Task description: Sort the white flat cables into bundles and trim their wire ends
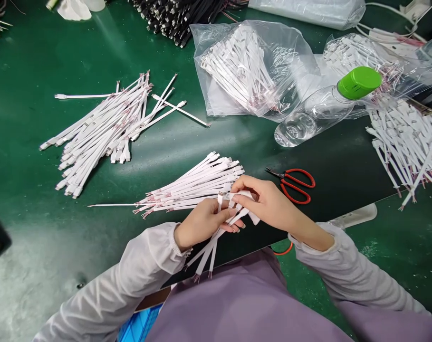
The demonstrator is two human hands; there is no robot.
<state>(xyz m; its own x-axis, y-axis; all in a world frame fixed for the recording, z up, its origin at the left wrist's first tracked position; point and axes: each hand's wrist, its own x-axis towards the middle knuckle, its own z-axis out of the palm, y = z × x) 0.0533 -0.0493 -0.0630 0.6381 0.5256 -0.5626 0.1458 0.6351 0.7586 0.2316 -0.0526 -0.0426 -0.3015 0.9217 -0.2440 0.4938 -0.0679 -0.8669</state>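
My left hand (203, 222) is closed around a few short white cables (209, 251). Their frayed reddish wire ends hang down over the table edge, and their plug ends point up between my hands. My right hand (269, 202) pinches at those plugs with a white piece (254, 218) that looks like cloth; part of it is hidden by the fingers. Just behind my hands lies a fanned pile of similar white cables (194, 185), plugs toward the upper right. Red-handled cutters (296, 183) rest on the table to the right of my right hand.
A larger pile of white cables (105, 128) lies at the left on the green table (19, 99). Behind are a clear bag of cables (240, 71) and black cables (173, 19). A clear bottle with a green cap (360, 81) lies tilted near more cables (410, 137) at right.
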